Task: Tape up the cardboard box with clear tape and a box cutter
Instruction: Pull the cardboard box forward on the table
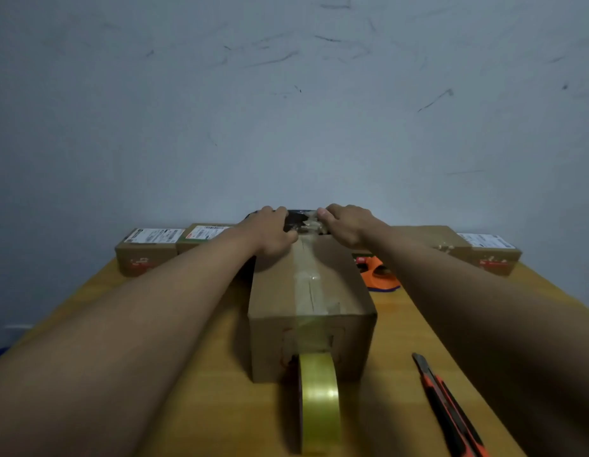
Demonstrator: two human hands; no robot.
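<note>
A brown cardboard box (273, 291) lies lengthwise on the wooden table (220, 407), with clear tape along its top seam and down its near face. A yellowish roll of clear tape (319, 400) stands on edge against the near face, its strip still joined to the box. An orange and black box cutter (448, 404) lies on the table to the right. My left hand (270, 230) and my right hand (347, 224) both press on the box's far top edge, fingers curled over crumpled tape and something dark there.
Several smaller cardboard boxes with labels (148, 252) (491, 253) line the back of the table against the grey wall. An orange tape dispenser (380, 275) lies right of the main box. The table's edges slope away at left and right.
</note>
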